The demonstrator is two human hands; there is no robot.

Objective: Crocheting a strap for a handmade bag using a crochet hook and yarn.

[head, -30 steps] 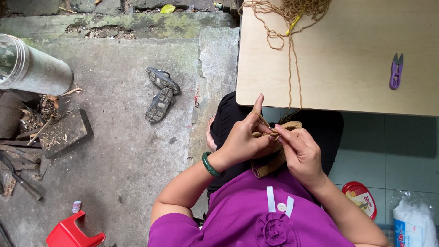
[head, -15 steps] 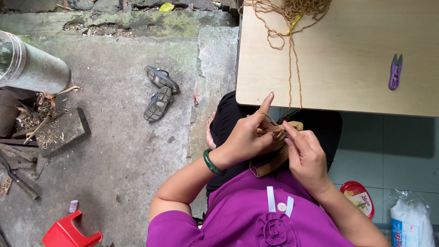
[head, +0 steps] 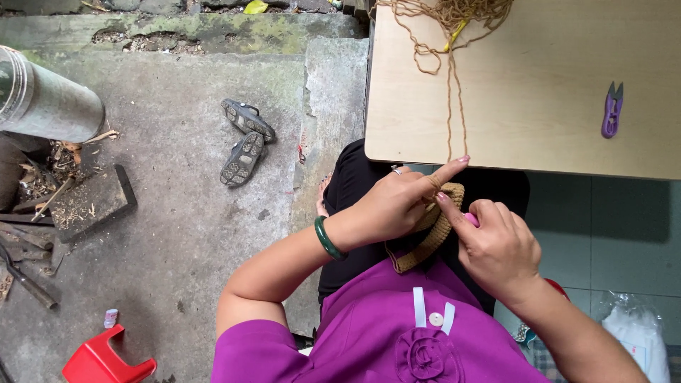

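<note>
Left hand [head: 386,209] is closed around a tan crocheted strip [head: 433,230], forefinger held out straight toward 1 o'clock with the yarn strand [head: 454,106] passing over it. Right hand [head: 496,245] is clenched on a pink-handled hook [head: 471,219] (only the handle end is seen), its fingertips touching the strip's upper end. The work is held over the lap, just below the near edge of the wooden table [head: 539,106].

Progress, as judged: a short length of strip has been made and hangs down toward 7 o'clock against the purple shirt [head: 397,333]; a loose heap of yarn [head: 454,14] is left on the table at 12 o'clock, so much material appears unused. How long the piece is meant to be cannot be told.

Purple thread snips [head: 612,110] lie on the table at 2 o'clock, well apart from the hands.

Containers: a metal cylinder [head: 46,103] lies at 10 o'clock, contents not visible. A clear plastic bag [head: 638,337] at 4 o'clock holds something white. A red stool [head: 106,362] stands at 8 o'clock; a pair of sandals [head: 243,138] lies on the concrete at 11 o'clock.
</note>
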